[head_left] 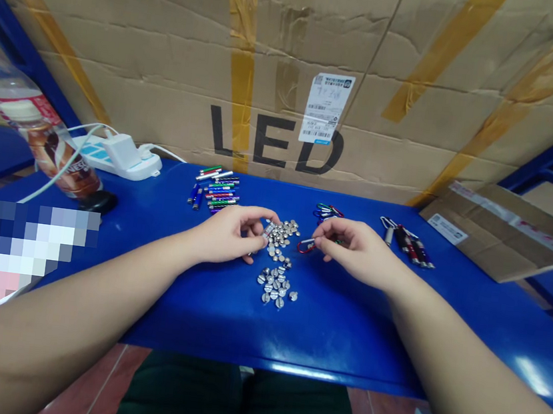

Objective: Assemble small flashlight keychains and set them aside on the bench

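Note:
My left hand [230, 233] pinches a small, shiny tube-like piece [268, 230] between thumb and fingertips, and its far end is hidden by the fingers. Between the fingertips of my right hand [357, 247] is a red carabiner [304, 247], its loop pointing left. Silver button cells [284, 234] lie in a loose pile between the hands. Nearer to me is a group of slotted metal caps [274, 285]. Coloured metal tubes [221, 190] are heaped just beyond my left hand. Behind my right hand sit several carabiners [327, 210].
On the right of the blue table [341, 336] are small torches with carabiners [411, 245] and a flat cardboard box [500, 228]. A power strip [125, 160] and a drink bottle [57, 146] occupy the left. A large carton [173, 67] walls off the back.

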Action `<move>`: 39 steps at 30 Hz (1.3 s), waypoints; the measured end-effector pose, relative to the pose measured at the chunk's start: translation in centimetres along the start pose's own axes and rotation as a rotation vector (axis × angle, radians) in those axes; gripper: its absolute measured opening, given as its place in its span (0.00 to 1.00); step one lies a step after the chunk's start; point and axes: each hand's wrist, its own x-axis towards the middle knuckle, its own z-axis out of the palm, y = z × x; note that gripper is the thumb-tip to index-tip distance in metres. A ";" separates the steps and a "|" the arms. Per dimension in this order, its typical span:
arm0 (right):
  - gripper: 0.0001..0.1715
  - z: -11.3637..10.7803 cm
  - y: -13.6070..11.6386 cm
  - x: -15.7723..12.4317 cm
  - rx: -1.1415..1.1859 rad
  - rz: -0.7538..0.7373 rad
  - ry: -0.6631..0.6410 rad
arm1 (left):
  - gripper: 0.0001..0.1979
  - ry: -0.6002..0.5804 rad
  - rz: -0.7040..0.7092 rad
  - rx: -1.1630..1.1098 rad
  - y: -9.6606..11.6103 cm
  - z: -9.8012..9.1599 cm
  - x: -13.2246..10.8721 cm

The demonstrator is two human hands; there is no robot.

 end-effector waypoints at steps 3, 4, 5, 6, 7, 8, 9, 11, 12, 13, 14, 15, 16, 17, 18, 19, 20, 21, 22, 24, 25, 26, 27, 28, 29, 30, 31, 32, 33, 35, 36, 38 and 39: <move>0.12 0.0 0.1 0.0 -0.018 -0.011 -0.001 | 0.23 -0.003 0.002 0.007 0.0 0.1 0.0; 0.12 -0.1 0.2 0.0 -0.025 -0.011 0.000 | 0.23 -0.003 0.004 0.010 0.0 0.1 0.0; 0.12 -0.1 0.3 0.1 -0.031 -0.010 0.003 | 0.23 0.000 0.005 0.013 0.0 0.1 0.0; 0.12 -0.1 0.4 0.1 -0.040 -0.008 0.007 | 0.23 0.007 0.006 0.019 0.1 0.0 -0.1; 0.12 -0.2 0.5 0.1 -0.051 -0.007 0.013 | 0.23 0.021 0.007 0.028 0.1 -0.1 -0.1; 0.12 -0.2 0.6 0.1 -0.063 -0.007 0.019 | 0.23 0.041 0.008 0.042 0.2 -0.3 -0.1; 0.12 -0.3 0.7 0.1 -0.078 -0.008 0.026 | 0.24 0.073 0.012 0.060 0.2 -0.6 -0.2; 0.12 -0.4 1.0 0.1 -0.119 -0.017 0.045 | 0.24 0.143 0.016 0.122 0.5 -1.7 -0.4; 0.11 -0.5 1.1 0.1 -0.143 -0.023 0.057 | 0.24 0.184 0.023 0.157 0.6 -2.4 -0.5; 0.11 -0.6 1.2 0.0 -0.168 -0.029 0.073 | 0.24 0.237 0.033 0.198 0.7 -3.3 -0.7; 0.10 -0.7 1.2 0.0 -0.192 -0.033 0.087 | 0.24 0.304 0.037 0.245 0.8 -4.2 -0.9; 0.10 -0.8 1.3 0.0 -0.213 -0.034 0.098 | 0.25 0.357 0.026 0.303 0.9 -5.2 -1.0; 0.10 -0.9 1.3 0.0 -0.229 -0.034 0.103 | 0.25 0.403 0.000 0.367 0.9 -6.3 -1.2; 0.09 -1.0 1.3 0.0 -0.240 -0.033 0.104 | 0.24 0.443 -0.043 0.427 0.8 -7.2 -1.3; 0.09 -1.0 1.2 0.0 -0.247 -0.031 0.101 | 0.24 0.483 -0.089 0.459 0.7 -8.1 -1.3; 0.09 -1.1 1.2 0.0 -0.250 -0.028 0.096 | 0.26 0.517 -0.135 0.447 0.5 -8.9 -1.4; 0.09 -1.1 1.2 0.0 -0.250 -0.025 0.091 | 0.29 0.545 -0.180 0.403 0.4 -9.5 -1.4; 0.08 -1.1 1.1 0.0 -0.250 -0.023 0.088 | 0.30 0.556 -0.219 0.343 0.1 -9.9 -1.4; 0.08 -1.1 1.2 0.0 -0.249 -0.019 0.087 | 0.31 0.555 -0.239 0.305 -0.1 -10.2 -1.4; 0.08 -1.1 1.2 0.1 -0.253 -0.015 0.085 | 0.32 0.564 -0.257 0.258 -0.5 -10.4 -1.3; 0.08 -1.1 1.2 0.1 -0.254 -0.015 0.086 | 0.32 0.562 -0.260 0.213 -0.6 -10.4 -1.2; 0.08 -1.1 1.2 0.1 -0.255 -0.016 0.085 | 0.31 0.562 -0.260 0.153 -0.8 -10.3 -1.1; 0.08 -1.1 1.3 0.1 -0.254 -0.018 0.084 | 0.31 0.560 -0.260 0.080 -0.9 -10.2 -1.1; 0.08 -1.1 1.3 0.0 -0.254 -0.019 0.082 | 0.31 0.559 -0.260 0.004 -0.9 -10.1 -1.0; 0.08 -1.1 1.3 0.0 -0.255 -0.019 0.081 | 0.31 0.559 -0.261 -0.066 -0.9 -10.0 -1.0; 0.08 -1.1 1.3 0.0 -0.257 -0.019 0.083 | 0.31 0.555 -0.265 -0.128 -0.8 -9.9 -0.9; 0.08 -1.1 1.3 0.0 -0.261 -0.019 0.085 | 0.30 0.542 -0.269 -0.186 -0.7 -9.7 -0.9; 0.08 -1.1 1.3 0.0 -0.265 -0.020 0.087 | 0.28 0.528 -0.272 -0.241 -0.4 -9.5 -0.9; 0.09 -1.1 1.3 0.0 -0.267 -0.022 0.091 | 0.25 0.500 -0.278 -0.302 -0.2 -9.3 -0.9; 0.09 -1.1 1.4 0.0 -0.270 -0.026 0.095 | 0.15 0.482 -0.277 -0.409 0.4 -8.9 -0.9; 0.09 -1.1 1.5 0.0 -0.272 -0.027 0.096 | 0.11 0.477 -0.287 -0.442 0.7 -8.6 -0.9; 0.09 -1.1 1.5 0.0 -0.277 -0.025 0.094 | 0.06 0.479 -0.314 -0.481 1.1 -8.2 -0.8; 0.09 -1.1 1.5 0.0 -0.279 -0.023 0.093 | 0.06 0.471 -0.324 -0.484 1.2 -8.1 -0.8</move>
